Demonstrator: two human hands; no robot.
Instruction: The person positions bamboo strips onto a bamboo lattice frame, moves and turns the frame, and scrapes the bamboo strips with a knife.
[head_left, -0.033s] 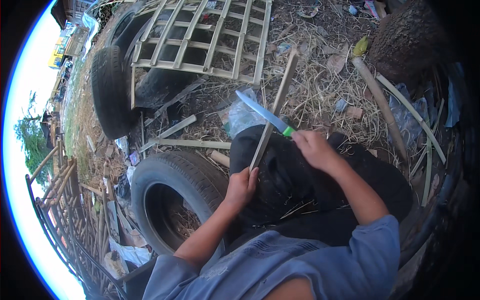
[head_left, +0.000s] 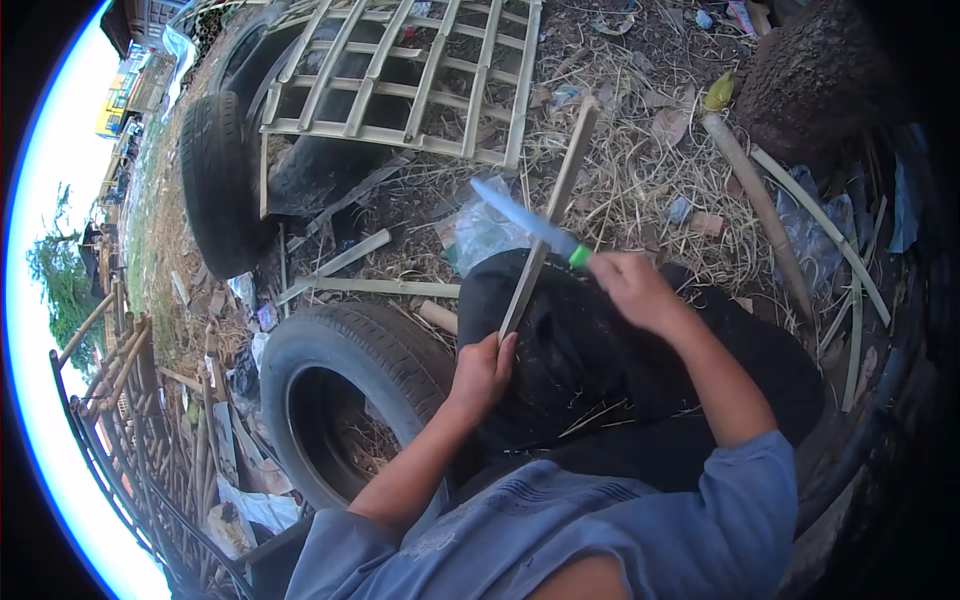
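Observation:
My left hand [head_left: 484, 372] is closed around the lower end of a long, narrow split-bamboo strip [head_left: 567, 172]. The strip slants up and away to the right, passing over my dark-trousered knee [head_left: 510, 275]. In my right hand [head_left: 632, 287] is a knife [head_left: 515, 213] with a green collar at its handle; the fingers wrap the grip and hide most of it. Its blade, slightly blurred, points to the upper left and crosses the strip near the middle. Whether the edge bites into the bamboo cannot be made out.
A tyre [head_left: 285, 345] lies by my left forearm. Farther off, a bamboo lattice [head_left: 430, 95] rests over more tyres [head_left: 215, 185]. Bamboo pieces [head_left: 385, 287], dry straw [head_left: 640, 210] and a clear plastic bag [head_left: 485, 235] litter the ground. A thick stick [head_left: 760, 200] lies at right.
The knife and my right hand have shifted slightly, with the handle a little higher and farther right. My left hand and the bamboo strip stay in place.

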